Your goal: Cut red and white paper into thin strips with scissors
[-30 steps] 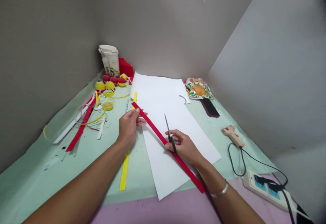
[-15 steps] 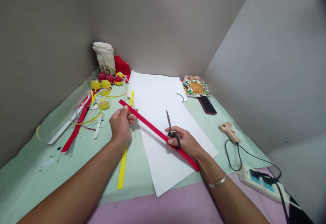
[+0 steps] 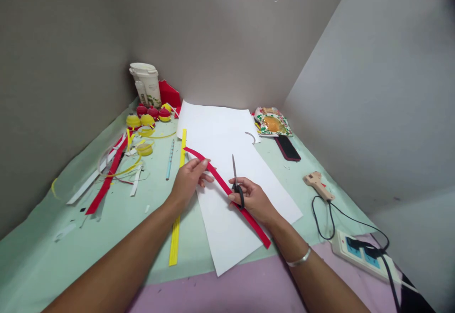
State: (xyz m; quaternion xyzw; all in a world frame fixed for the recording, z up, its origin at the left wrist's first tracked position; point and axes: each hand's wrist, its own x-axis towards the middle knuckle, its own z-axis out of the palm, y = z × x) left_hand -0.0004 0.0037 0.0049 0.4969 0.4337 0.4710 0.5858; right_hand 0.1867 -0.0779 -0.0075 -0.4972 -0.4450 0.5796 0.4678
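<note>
A long red strip (image 3: 221, 180) slants between my two hands above the white sheet (image 3: 227, 242), its far end bending over slightly. My left hand (image 3: 192, 176) pinches the strip towards its upper end. Lower down, my right hand (image 3: 253, 199) grips both the strip and a pair of scissors (image 3: 237, 190) with black handles. The scissors' blades look closed and point up, away from the strip. Beside my left forearm a yellow strip (image 3: 174, 242) lies along the table, partly covered by the hand. A light blue patterned pencil (image 3: 170, 160) rests to its left.
On the left lie loose red strips (image 3: 111, 175), a yellow ring (image 3: 144, 149) and several red and yellow balls (image 3: 133, 121) before a white bucket (image 3: 147, 83). On the right are a food packet (image 3: 273, 122), a phone (image 3: 287, 148), a glue gun (image 3: 318, 185) and a power strip (image 3: 369, 258).
My left hand has slid down and right along the red strip, whose upper end now curves. The pencil has come into view. My right hand has barely moved.
</note>
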